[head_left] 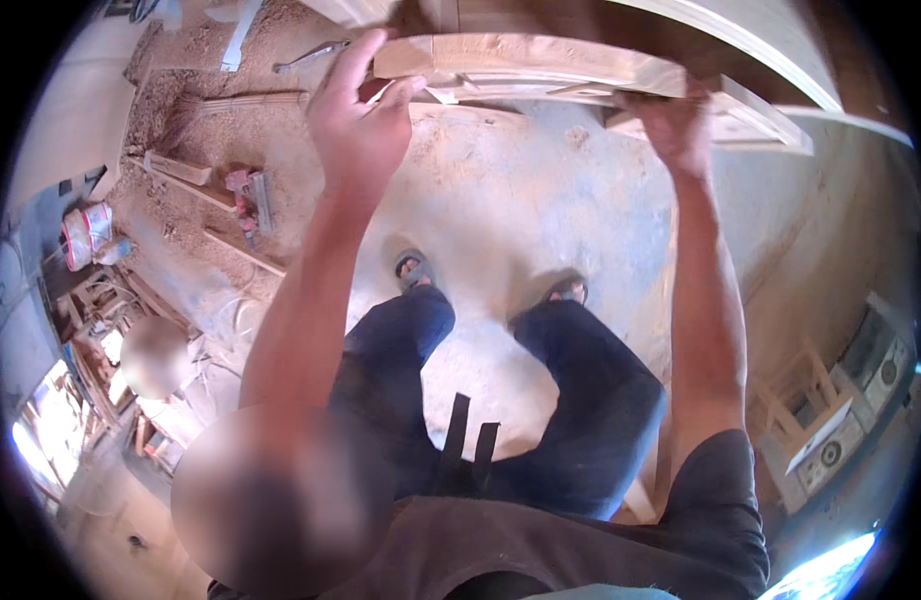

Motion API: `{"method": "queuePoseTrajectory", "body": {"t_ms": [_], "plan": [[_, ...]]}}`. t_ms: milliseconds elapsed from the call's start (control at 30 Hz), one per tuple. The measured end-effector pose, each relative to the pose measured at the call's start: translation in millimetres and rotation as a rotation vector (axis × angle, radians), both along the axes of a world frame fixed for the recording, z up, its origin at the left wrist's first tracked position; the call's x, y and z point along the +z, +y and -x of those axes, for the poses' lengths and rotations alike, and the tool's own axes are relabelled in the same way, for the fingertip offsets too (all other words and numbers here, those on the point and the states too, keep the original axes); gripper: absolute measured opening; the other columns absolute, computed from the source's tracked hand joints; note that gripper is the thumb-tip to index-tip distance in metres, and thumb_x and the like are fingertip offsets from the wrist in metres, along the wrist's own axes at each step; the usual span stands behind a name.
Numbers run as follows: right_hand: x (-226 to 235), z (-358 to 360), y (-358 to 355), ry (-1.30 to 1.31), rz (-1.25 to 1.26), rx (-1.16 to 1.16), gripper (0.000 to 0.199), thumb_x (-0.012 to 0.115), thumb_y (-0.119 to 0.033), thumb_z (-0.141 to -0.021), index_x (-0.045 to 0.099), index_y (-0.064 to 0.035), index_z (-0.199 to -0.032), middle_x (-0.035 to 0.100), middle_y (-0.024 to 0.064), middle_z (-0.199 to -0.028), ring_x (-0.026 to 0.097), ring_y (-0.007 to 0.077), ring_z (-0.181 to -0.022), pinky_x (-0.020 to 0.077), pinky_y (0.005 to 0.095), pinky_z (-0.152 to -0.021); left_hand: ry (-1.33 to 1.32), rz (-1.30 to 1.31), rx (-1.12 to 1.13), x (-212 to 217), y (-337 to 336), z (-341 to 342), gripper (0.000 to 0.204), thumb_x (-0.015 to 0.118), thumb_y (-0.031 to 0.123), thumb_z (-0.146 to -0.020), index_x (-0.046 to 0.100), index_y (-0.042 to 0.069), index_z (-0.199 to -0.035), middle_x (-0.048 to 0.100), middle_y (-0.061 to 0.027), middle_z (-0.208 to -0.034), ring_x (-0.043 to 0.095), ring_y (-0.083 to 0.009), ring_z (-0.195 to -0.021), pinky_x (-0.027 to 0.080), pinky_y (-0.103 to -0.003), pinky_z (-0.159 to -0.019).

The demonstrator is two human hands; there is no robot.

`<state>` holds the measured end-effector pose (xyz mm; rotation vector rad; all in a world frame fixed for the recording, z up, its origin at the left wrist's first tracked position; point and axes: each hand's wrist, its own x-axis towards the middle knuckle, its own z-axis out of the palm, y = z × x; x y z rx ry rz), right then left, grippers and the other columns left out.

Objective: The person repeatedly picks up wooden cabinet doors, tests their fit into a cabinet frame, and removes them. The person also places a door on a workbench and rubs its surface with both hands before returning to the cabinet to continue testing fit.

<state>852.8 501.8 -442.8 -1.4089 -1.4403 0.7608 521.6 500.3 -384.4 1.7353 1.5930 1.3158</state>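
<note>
Both arms reach forward to a pale wooden bar at the top of the head view. My left hand is at its left end, index finger above and thumb below, with the wood between them; the other fingers are mostly hidden. Near the bar's right end, my right hand grips it from below, its fingertips partly hidden by the wood. Thinner wooden strips show just under the bar. To the right of my right hand, a pale wooden frame piece slants down.
Larger wooden panels stand beyond the bar. Sawdust, wood offcuts and a red-and-grey tool lie on the left floor. A metal hand tool lies past my left hand. Speaker-like boxes stand at right. My sandalled feet are below.
</note>
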Motion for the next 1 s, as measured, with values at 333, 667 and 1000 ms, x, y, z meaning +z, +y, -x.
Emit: {"method": "queuePoseTrajectory", "body": {"t_ms": [333, 667, 1000], "plan": [[-143.7, -1.0, 51.2, 0.584, -0.059, 0.239, 0.012, 0.072, -0.014, -0.093, 0.063, -0.0097, -0.102, 0.06, -0.0016, -0.095, 0.057, 0.0087, -0.09, 0.0462, 0.0255, -0.08, -0.268, -0.114, 0.179, -152.2, 22.4, 23.5, 0.063, 0.084, 0.005, -0.084, 0.053, -0.007, -0.137, 0.067, -0.0129, -0.121, 0.067, -0.0196, -0.107, 0.057, -0.031, -0.092], [-218.3, 43.0, 83.5, 0.799, -0.098, -0.024, 0.024, 0.063, -0.028, -0.102, 0.065, -0.0039, -0.105, 0.06, -0.0008, -0.09, 0.052, 0.0105, -0.085, 0.0414, 0.028, -0.081, -0.433, 0.053, -0.178, -146.0, 53.8, 36.5, 0.049, 0.07, 0.025, -0.1, 0.056, -0.004, -0.137, 0.068, -0.0097, -0.117, 0.064, -0.0144, -0.107, 0.051, -0.029, -0.095], [-220.4, 40.9, 76.8, 0.711, -0.14, -0.023, 0.024, 0.062, -0.027, -0.101, 0.065, -0.0046, -0.095, 0.058, -0.0004, -0.084, 0.05, 0.0122, -0.082, 0.0389, 0.0304, -0.077, -0.491, -0.003, -0.22, -163.8, 59.6, 27.8, 0.073, 0.069, 0.033, -0.1, 0.035, 0.0, -0.156, 0.064, -0.0133, -0.129, 0.062, -0.0192, -0.115, 0.048, -0.033, -0.101]]}}
